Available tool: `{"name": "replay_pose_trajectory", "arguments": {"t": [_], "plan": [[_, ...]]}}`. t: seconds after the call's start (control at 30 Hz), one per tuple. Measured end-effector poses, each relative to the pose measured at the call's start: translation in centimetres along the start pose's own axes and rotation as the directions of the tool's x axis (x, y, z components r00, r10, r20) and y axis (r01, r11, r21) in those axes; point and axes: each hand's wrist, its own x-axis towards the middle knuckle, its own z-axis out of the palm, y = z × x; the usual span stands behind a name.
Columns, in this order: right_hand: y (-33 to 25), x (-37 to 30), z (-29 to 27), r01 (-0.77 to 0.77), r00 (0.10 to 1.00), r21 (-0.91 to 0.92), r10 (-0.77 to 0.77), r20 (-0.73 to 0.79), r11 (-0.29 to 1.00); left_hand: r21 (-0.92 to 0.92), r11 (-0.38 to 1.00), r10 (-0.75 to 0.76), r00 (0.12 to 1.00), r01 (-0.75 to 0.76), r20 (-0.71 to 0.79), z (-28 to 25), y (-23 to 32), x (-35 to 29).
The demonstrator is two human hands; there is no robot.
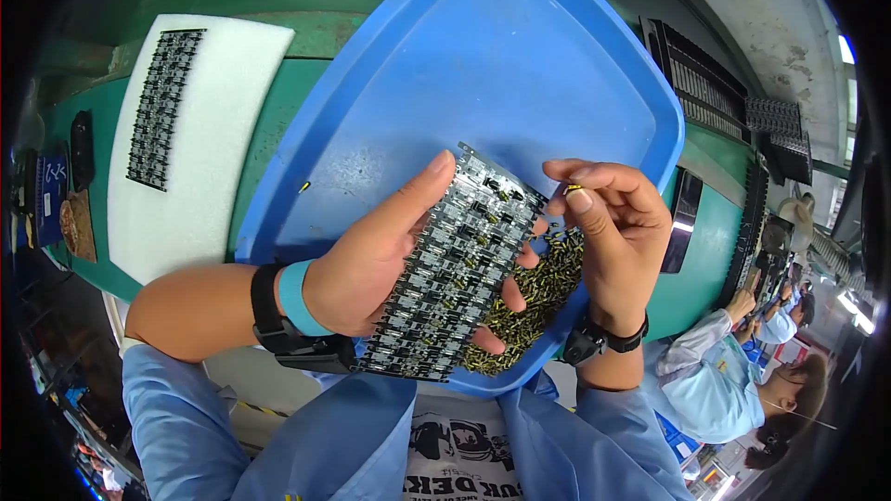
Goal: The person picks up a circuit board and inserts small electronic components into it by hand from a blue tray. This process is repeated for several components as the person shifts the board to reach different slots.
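As the left hand (362, 278) holds a panel (455, 269), lettering (453, 484) marks the shirt (464, 450)

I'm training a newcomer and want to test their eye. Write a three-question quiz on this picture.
1. Which hand's fingers reach under the circuit-board panel?
2. True or false: the white foam sheet lies left of the blue tray.
3. The small parts heaped in the tray look mostly: (a) red and white, (b) yellowish and black, (c) blue and green?

Key: 1. The left hand. 2. True. 3. b.
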Motion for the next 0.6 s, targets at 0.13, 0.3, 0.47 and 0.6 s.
{"name": "replay_pose_trajectory", "arguments": {"t": [0.13,0.3,0.47,0.6], "plan": [[0.9,0.2,-0.5,0.158,0.987,-0.122,-0.154,0.044,0.98,0.03,0.999,-0.032,0.999,0.031,0.004,0.3,-0.1,0.0],[0.7,0.1,-0.1,0.179,0.982,-0.189,-0.165,0.09,0.966,0.012,0.997,-0.073,0.997,0.072,0.033,-0.1,-0.3,0.0],[0.3,0.0,0.4,0.265,0.963,-0.33,-0.231,0.139,0.906,0.094,0.991,-0.097,0.995,0.096,0.001,0.4,-0.3,-0.1],[0.1,-0.2,0.5,0.267,0.962,-0.371,-0.224,0.156,0.889,0.089,0.992,-0.093,0.996,0.093,-0.005,0.3,-0.4,-0.2]]}}
